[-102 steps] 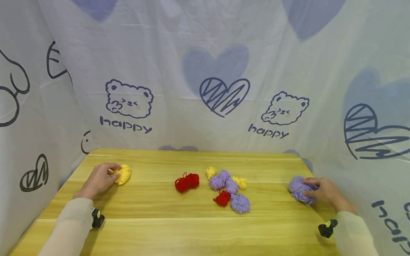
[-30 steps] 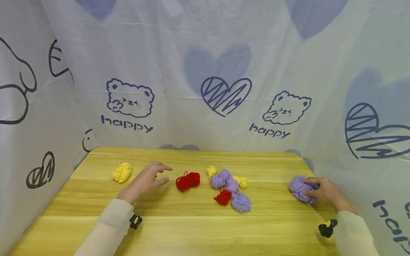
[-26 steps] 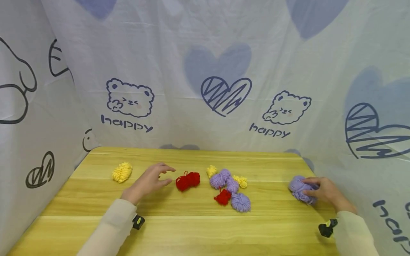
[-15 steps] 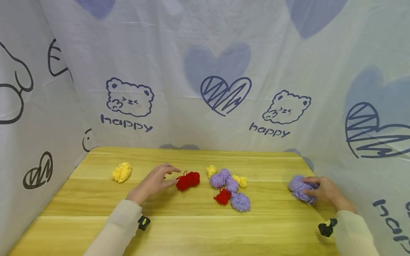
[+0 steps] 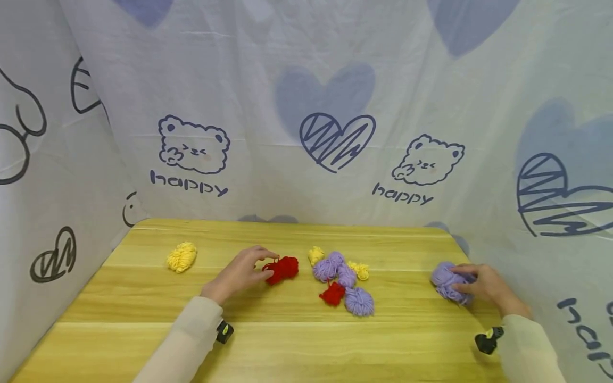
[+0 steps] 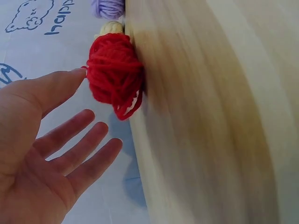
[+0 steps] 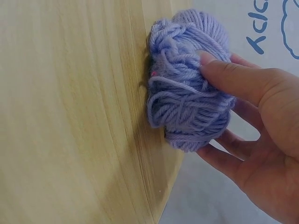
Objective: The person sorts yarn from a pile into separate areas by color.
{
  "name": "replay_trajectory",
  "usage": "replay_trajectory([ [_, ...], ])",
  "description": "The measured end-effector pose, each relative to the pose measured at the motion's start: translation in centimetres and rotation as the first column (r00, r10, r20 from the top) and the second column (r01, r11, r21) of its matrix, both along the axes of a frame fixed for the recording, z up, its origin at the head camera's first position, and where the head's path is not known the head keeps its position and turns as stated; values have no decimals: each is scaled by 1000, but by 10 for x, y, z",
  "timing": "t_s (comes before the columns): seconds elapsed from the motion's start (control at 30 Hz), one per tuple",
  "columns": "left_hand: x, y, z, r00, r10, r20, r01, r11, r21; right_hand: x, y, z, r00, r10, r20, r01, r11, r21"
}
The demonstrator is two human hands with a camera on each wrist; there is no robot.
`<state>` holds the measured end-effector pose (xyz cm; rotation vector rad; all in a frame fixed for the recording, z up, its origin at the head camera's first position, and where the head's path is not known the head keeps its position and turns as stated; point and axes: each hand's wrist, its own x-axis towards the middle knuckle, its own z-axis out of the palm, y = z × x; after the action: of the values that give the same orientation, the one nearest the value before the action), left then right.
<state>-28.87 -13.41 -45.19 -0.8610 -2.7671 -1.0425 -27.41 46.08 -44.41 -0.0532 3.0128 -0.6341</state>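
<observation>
My left hand (image 5: 241, 272) is at a red yarn ball (image 5: 286, 269) near the middle of the table. In the left wrist view its fingers are spread and extended, and the thumb tip is beside a loose strand of the red yarn ball (image 6: 114, 70); whether it touches cannot be told. On the right side, my right hand (image 5: 486, 287) holds a purple yarn ball (image 5: 445, 282). The right wrist view has the thumb on top of the purple yarn ball (image 7: 187, 102) and fingers round its far side, partly hidden. The ball rests on the table.
A yellow yarn ball (image 5: 182, 257) lies at the left of the wooden table (image 5: 287, 346). Right of centre is a cluster: several purple balls (image 5: 359, 301), a small red ball (image 5: 332, 293) and two small yellow ones (image 5: 316, 256). A printed cloth (image 5: 263, 175) hangs behind and at both sides.
My left hand has left the yellow yarn ball, which stays at the left, and has moved right to the red yarn ball. The right hand has kept its hold on the purple yarn ball.
</observation>
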Motion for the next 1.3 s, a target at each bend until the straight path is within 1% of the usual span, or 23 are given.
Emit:
replay_trajectory([
  [0.13, -1, 4, -4, 999, 18, -26, -19, 999, -38, 0, 0, 0, 1000, -4, -4, 4, 1000, -4],
  [0.23, -1, 6, -6, 999, 33, -23, -34, 998, -55, 0, -1, 0, 1000, -2, -11, 2, 1000, -9],
  [0.53, -2, 11, -4, 999, 34, 41, -31, 997, -67, 1, -1, 2, 1000, -4, -1, 4, 1000, -24],
  [0.67, -2, 12, -4, 998, 32, 54, -29, 997, -68, 2, 0, 3, 1000, -10, 4, 10, 1000, -25],
  [0.93, -1, 14, -7, 998, 42, 39, -38, 995, -95, 3, 1, 2, 1000, -18, 22, 19, 999, -41],
  [1.07, -1, 15, -7, 997, 59, 52, -54, 995, -87, 3, 1, 2, 1000, -20, 22, 21, 999, -39],
  [1.17, 0, 15, -7, 996, 61, 62, -56, 995, -83, 4, 0, 2, 999, -23, 28, 24, 999, -37],
  [1.3, 0, 15, -6, 996, 55, 64, -50, 996, -80, 4, -1, 2, 997, -48, 55, 51, 998, -46],
])
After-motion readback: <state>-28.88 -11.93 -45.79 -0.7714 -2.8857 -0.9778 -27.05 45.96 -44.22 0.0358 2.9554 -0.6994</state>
